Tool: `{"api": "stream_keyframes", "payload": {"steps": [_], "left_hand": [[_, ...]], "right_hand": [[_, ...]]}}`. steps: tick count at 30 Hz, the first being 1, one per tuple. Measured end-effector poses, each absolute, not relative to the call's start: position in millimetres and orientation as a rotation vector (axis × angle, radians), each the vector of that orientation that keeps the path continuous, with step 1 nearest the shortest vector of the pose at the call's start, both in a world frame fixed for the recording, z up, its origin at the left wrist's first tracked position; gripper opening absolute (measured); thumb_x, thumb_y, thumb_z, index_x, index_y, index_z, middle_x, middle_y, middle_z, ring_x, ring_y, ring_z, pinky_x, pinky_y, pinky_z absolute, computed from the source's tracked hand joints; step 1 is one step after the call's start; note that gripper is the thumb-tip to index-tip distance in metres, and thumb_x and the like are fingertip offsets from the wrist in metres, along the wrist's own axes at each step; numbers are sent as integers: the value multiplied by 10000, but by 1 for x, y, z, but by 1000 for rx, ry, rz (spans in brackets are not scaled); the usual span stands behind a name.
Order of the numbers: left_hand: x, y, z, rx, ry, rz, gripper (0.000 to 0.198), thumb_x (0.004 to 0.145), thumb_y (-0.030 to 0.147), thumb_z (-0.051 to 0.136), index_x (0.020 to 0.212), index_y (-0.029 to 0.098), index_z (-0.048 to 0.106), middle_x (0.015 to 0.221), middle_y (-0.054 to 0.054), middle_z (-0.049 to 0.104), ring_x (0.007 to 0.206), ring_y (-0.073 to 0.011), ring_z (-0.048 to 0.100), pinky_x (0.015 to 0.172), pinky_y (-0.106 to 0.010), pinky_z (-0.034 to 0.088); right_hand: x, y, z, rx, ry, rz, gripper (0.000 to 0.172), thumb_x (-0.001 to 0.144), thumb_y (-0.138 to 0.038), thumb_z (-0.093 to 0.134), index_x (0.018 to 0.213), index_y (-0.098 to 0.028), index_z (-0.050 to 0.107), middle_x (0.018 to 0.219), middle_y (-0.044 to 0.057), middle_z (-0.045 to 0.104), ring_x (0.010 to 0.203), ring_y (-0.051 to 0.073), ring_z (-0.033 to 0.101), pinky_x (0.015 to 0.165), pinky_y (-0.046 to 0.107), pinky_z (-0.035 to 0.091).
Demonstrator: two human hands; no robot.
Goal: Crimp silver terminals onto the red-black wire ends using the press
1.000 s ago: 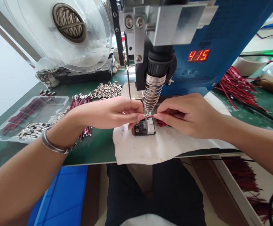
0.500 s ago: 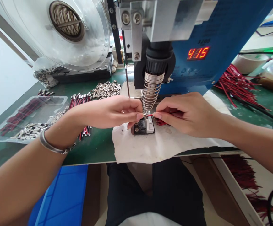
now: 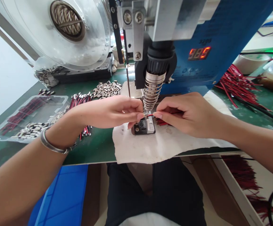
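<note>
My left hand (image 3: 124, 111) is closed in a pinch at the left of a small black and white fixture (image 3: 150, 125). Its fingertips meet on a small metal connector, mostly hidden behind them. From the right, my right hand (image 3: 183, 114) pinches a red wire (image 3: 150, 115) between thumb and forefinger. The wire's end lies over the fixture, close to the left fingertips. Right above is the soldering iron (image 3: 154, 91), its tip wrapped by a coil spring. Below the right fingers lie more red and black wires (image 3: 162, 121) on a white cloth (image 3: 138, 150).
A blue machine (image 3: 195, 34) with a red display stands behind. At left are a clear tray (image 3: 64, 102) of parts, a pile of metal connectors (image 3: 108, 89) and wires with connectors (image 3: 79, 100). Red wires (image 3: 238, 84) lie at right. A large clear reel (image 3: 96, 37) rises at back left.
Both hands hold nearly the same pose over the fixture. The view has shifted very slightly. The red digits now show only partly lit.
</note>
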State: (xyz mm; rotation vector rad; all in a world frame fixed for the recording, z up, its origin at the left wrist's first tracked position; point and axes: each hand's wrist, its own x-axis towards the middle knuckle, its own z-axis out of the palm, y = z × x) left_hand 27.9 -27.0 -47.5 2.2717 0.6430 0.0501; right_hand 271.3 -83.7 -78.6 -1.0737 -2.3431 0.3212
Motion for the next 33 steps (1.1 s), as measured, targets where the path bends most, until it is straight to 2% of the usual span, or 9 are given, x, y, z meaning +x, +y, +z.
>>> {"api": "stream_keyframes", "payload": {"steps": [33], "left_hand": [[28,-27,-50,2250,618,62,225,1012,271,538,831,175,631,710,-3,662,644,-110,615,596,-226,432]], "right_hand": [[270,-85,-79,-1082,-2334,300,183,987,-264,583,819,-231,647,610,-43,635,502,125,511,563,301,354]]}}
